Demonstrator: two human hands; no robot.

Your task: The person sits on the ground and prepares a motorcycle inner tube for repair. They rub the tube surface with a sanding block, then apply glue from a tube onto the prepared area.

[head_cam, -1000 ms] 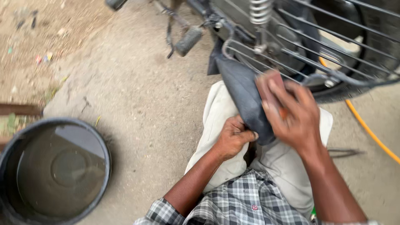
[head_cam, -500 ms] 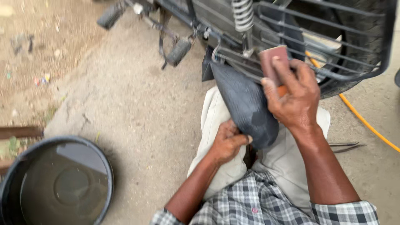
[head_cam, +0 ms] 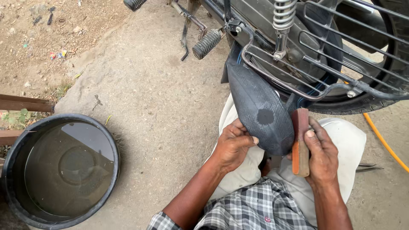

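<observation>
This looks like an open-air roadside repair spot for two-wheelers, not an indoor workshop. The ground (head_cam: 162, 106) is bare concrete with dirt and litter at the far left. A motorcycle (head_cam: 306, 47) stands at the far right, a black tub of water (head_cam: 12, 170) sits at the near left, and a rubber inner tube (head_cam: 260, 110) lies over the person's knee.

No packages, labels, signs, screens visible

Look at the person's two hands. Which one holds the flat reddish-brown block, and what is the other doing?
The right hand holds the reddish-brown block upright beside the black inner tube. The left hand holds no tool; it grips the tube's edge.
</observation>
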